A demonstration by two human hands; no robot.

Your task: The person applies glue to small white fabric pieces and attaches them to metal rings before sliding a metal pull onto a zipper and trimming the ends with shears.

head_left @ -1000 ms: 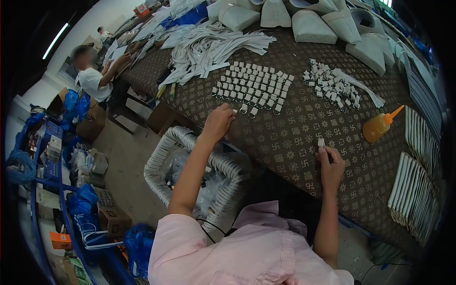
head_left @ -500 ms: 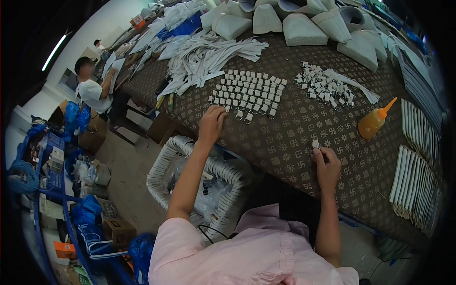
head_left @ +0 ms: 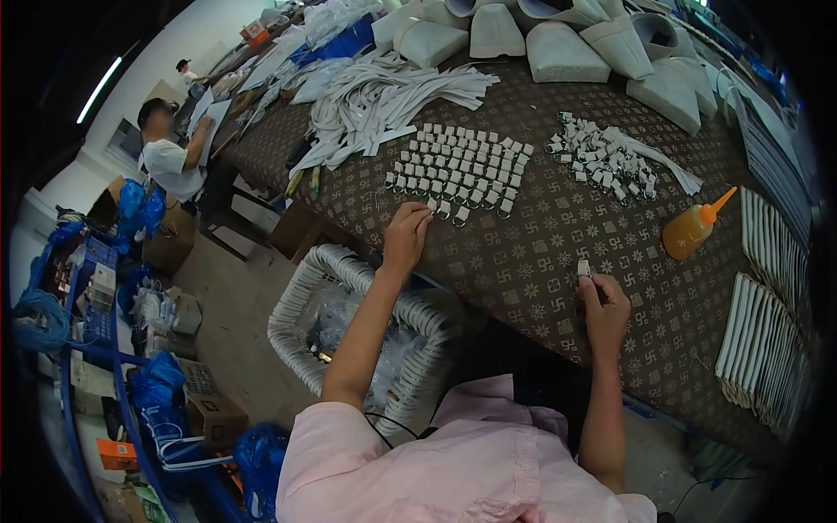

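Observation:
My left hand [head_left: 407,237] is at the near edge of neat rows of small white strap loops with metal rings [head_left: 462,166]. Its fingertips are closed on one loop [head_left: 432,206] at the left end of the short front row. To the right, my right hand [head_left: 607,312] pinches another white loop [head_left: 583,268] between thumb and fingers, upright just above the tabletop. A heap of similar loops [head_left: 602,157] lies beyond it, with white strips [head_left: 667,166] fanning out on its right.
An orange glue bottle [head_left: 689,231] stands on the patterned table [head_left: 523,279], near stacked white strips [head_left: 757,340]. Behind are a strap tangle [head_left: 375,105] and grey-white moulded shapes [head_left: 567,54]. A wrapped basket [head_left: 292,301] stands below the left edge; another person [head_left: 170,161] sits far left.
My left hand has moved slightly right, bringing the loop at its fingertips up beside the front row. My right hand has barely moved and keeps its loop.

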